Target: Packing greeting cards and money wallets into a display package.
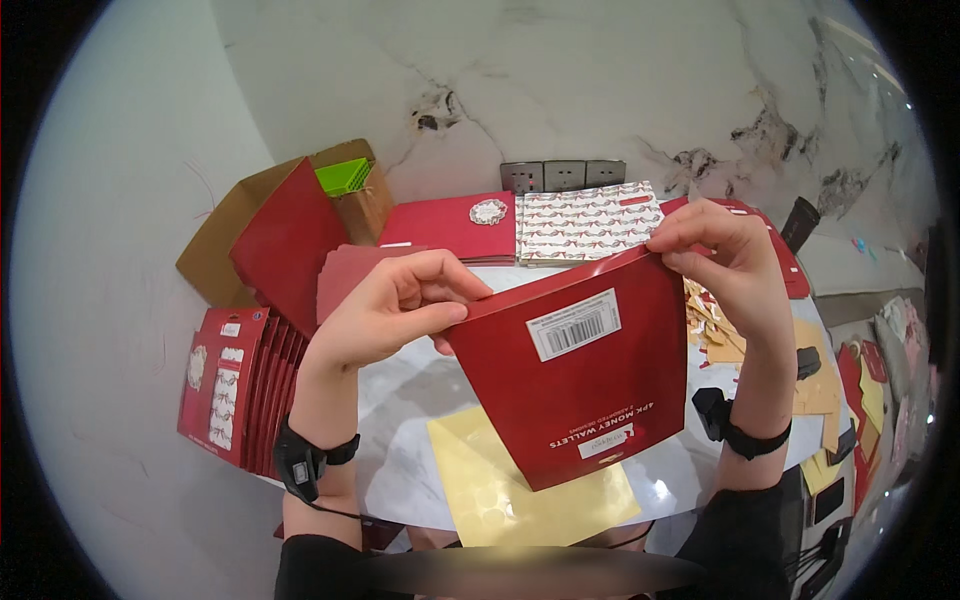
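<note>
Between both hands hangs a red cardboard packet [495,375], tilted over the marble-patterned table [405,390]. My left hand [401,304] pinches its upper left corner with thumb and fingers. At the upper right corner, the thumb and fingertips of my right hand [724,255] grip the same edge. A white barcode sticker [576,325] and printed writing, upside down, show on the packet's face. Below it, partly covered by its lower end, lies a yellow backing sheet [487,514] with round clear stickers on it.
Filled red packets [225,390] stand in a row at left, beside a cardboard box [214,240] and large red panel [292,240]. Red wallets [435,225] and patterned white wallets [585,225] are stacked behind. Paper pieces [712,326] and a dark cup [801,225] are at right.
</note>
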The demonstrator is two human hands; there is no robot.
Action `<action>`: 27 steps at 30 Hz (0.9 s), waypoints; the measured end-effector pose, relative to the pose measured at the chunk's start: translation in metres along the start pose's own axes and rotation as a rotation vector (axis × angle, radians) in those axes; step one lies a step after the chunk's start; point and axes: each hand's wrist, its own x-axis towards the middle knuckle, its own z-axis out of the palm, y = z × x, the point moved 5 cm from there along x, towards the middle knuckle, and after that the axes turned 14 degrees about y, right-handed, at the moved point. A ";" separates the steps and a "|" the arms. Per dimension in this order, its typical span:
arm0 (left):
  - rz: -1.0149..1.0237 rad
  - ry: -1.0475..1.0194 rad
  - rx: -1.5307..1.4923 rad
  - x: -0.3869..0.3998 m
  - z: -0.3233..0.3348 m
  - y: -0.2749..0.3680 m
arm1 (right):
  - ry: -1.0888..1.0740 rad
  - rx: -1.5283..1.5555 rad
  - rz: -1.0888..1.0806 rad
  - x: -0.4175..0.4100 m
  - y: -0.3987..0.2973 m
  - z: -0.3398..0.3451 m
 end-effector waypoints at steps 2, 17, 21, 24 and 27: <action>0.004 0.013 -0.008 0.002 0.002 -0.002 | 0.004 0.026 0.006 -0.001 0.000 0.000; 0.447 0.250 0.046 0.006 0.016 0.001 | 0.157 -0.017 0.010 -0.001 -0.011 -0.014; 0.553 0.432 0.117 0.006 0.010 0.001 | 0.127 0.074 -0.027 -0.001 -0.013 -0.011; 0.687 0.483 0.173 0.000 -0.002 0.003 | 0.107 0.136 -0.030 -0.003 -0.018 -0.003; 0.759 0.482 0.105 0.000 0.004 0.008 | 0.038 0.039 -0.022 -0.004 -0.016 0.003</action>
